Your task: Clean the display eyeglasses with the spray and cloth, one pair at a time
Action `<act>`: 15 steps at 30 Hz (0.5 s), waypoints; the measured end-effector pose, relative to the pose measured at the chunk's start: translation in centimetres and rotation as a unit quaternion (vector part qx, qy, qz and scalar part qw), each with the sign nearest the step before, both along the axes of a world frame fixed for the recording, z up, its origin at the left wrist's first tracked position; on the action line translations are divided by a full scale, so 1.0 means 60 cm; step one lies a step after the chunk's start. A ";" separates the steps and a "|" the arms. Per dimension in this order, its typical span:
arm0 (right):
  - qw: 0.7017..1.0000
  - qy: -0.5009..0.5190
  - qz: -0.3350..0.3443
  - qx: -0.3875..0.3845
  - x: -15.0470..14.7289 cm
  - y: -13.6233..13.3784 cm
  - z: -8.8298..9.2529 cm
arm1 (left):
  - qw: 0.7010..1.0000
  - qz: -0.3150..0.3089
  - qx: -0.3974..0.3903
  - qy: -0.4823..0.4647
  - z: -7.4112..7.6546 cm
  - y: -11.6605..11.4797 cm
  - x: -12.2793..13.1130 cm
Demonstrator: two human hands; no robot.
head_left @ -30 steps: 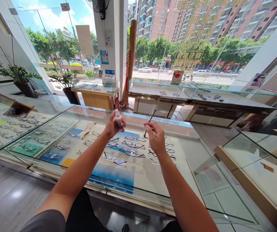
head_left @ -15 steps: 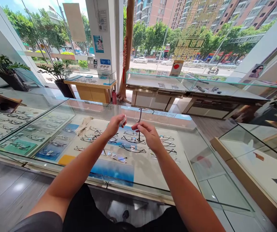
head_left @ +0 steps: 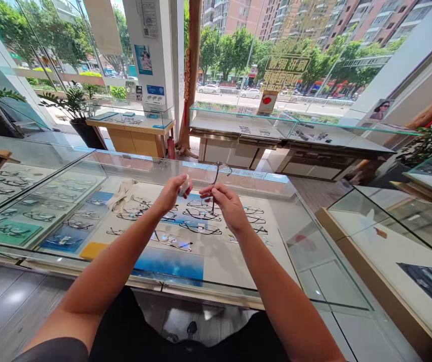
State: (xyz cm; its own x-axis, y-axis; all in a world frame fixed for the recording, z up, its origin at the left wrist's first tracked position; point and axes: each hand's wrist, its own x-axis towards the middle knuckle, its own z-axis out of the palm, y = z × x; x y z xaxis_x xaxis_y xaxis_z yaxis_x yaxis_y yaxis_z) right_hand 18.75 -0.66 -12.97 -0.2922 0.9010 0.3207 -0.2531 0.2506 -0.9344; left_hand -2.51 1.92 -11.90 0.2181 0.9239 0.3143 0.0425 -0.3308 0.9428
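Note:
My left hand is closed around a small white spray bottle, its tip pointing toward my right hand. My right hand pinches a pair of thin dark-framed eyeglasses, held upright with the lenses above my fingers. Both hands hover close together over a glass display counter. Under the glass lie several rows of eyeglasses on a beige and blue mat. A beige cloth rests on the counter left of my left hand.
A second glass case with glasses stands to the left, another glass counter to the right. Further display counters line the window ahead. Potted plants stand at the back left, beside a white pillar.
Both hands dropped lower and drew together. The spray bottle tilted from upright toward the glasses. My right hand turned the eyeglasses upright. The view tilted downward.

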 end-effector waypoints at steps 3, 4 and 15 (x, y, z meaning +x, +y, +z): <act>0.999 0.032 -0.018 -0.023 0.002 0.004 0.001 | 0.996 -0.052 0.001 0.072 -0.002 -0.006 0.004; 0.999 0.037 -0.020 -0.028 0.002 0.004 0.002 | 0.994 -0.064 0.005 0.090 -0.003 -0.009 0.007; 0.997 0.061 -0.041 -0.034 0.009 0.005 0.010 | 0.969 0.230 0.086 -0.025 -0.014 0.083 -0.117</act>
State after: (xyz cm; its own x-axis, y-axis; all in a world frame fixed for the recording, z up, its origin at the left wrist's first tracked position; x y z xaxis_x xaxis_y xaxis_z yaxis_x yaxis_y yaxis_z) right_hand 19.30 -0.34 -12.39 -0.1792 0.9409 0.2875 -0.3479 0.2128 -0.9131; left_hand -9.55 6.90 -12.74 -0.2248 0.8526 0.4716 0.1782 -0.4399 0.8802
